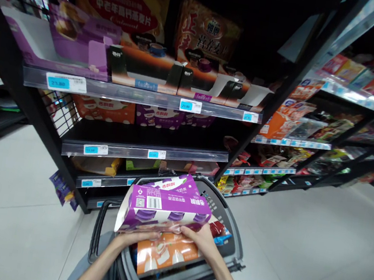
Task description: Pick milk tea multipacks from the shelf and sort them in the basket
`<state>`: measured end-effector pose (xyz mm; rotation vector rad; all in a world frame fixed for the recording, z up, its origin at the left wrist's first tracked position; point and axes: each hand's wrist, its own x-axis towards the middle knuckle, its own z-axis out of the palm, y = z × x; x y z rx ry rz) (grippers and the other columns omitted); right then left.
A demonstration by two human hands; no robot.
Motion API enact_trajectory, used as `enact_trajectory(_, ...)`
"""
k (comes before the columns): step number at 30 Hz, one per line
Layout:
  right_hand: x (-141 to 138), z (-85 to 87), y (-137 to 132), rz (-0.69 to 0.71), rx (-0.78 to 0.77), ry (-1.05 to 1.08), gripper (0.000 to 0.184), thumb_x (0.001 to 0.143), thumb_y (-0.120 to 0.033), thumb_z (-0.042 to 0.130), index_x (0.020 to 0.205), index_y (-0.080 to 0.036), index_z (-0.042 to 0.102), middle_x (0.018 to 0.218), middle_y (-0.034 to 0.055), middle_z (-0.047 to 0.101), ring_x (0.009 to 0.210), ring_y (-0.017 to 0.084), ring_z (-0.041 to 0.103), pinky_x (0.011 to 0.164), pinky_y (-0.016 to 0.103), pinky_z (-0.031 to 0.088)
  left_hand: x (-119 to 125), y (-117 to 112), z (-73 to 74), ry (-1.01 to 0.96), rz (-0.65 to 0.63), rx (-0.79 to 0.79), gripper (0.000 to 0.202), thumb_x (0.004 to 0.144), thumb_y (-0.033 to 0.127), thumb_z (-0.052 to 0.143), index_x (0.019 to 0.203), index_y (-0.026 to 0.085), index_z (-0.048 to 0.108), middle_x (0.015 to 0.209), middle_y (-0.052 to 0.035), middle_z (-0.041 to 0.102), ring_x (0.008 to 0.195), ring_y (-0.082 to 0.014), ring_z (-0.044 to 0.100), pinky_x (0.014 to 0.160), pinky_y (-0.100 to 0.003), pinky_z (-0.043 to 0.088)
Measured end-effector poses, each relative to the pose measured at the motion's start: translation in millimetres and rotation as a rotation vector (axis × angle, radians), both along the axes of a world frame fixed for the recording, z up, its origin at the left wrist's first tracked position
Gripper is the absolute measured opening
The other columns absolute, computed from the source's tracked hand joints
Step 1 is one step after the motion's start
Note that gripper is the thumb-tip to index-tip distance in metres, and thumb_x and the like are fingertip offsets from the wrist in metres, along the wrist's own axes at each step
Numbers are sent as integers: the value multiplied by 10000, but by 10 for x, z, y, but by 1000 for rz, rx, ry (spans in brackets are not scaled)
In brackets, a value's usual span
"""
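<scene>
Purple pack of cups (165,203), lifted from below in both your hands over the grey basket (229,237). Your left hand (136,238) cupped its lower left edge; your right hand (202,239) gripped its lower right corner, fingers curled under. An orange pack (165,252) lay in the basket just beneath. Black shelves (144,100) with matching packs stood close ahead. You appeared midway through handling the pack between basket and shelf; the next move called for keeping it level and clear of the basket's rim

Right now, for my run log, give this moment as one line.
left hand: holding purple pack | right hand: holding purple pack | pack: above basket | basket: orange pack inside
</scene>
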<state>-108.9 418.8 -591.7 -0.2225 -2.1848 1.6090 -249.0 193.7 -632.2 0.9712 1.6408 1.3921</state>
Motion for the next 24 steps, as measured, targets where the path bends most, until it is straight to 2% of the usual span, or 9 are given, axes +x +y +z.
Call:
enact_trajectory(5, 0, -14, 10, 9, 1, 11, 564, 666, -524, 822, 1098, -190, 678, 1047, 129, 736, 1101, 333, 649, 1042, 532, 458, 7, -8, 13, 8, 28, 4, 686, 731, 553, 742, 1311, 200, 638, 1443, -88, 542, 1374, -326, 452, 1196, -447, 291)
enact_trajectory(12, 2, -8, 15, -1, 17, 5, 559, 657, -530, 821, 1090, -205, 679, 1052, 123, 730, 1109, 338, 642, 1050, 539, 449, 14, -2, 19, 7, 21, 4, 690, 736, 563, 738, 1334, 237, 627, 1443, -63, 545, 1400, -321, 417, 1214, -442, 254)
enact_trajectory(19, 6, -25, 20, -11, 8, 1, 575, 646, -516, 824, 1107, -206, 674, 1103, 129, 720, 1128, 341, 633, 1060, 526, 450, 15, -9, 4, -18, 19, 21, 700, 738, 564, 741, 1323, 196, 636, 1443, -88, 541, 1392, -342, 421, 1199, -443, 279)
enact_trajectory(21, 0, -28, 21, -9, -3, 1, 571, 648, -515, 819, 1110, -212, 673, 1085, 124, 726, 1154, 343, 625, 1060, 519, 454, 14, -9, 32, 4, -23, 41, 669, 759, 576, 718, 1312, 205, 646, 1453, -70, 533, 1399, -339, 412, 1204, -448, 264)
enact_trajectory(24, 1, -11, 17, -23, 0, 5, 596, 625, -519, 834, 1107, -208, 673, 1081, 130, 729, 1154, 354, 627, 1048, 522, 465, 2, -1, 57, 66, -153, 100, 592, 828, 562, 662, 1323, 238, 635, 1477, -21, 508, 1429, -308, 370, 1227, -439, 204)
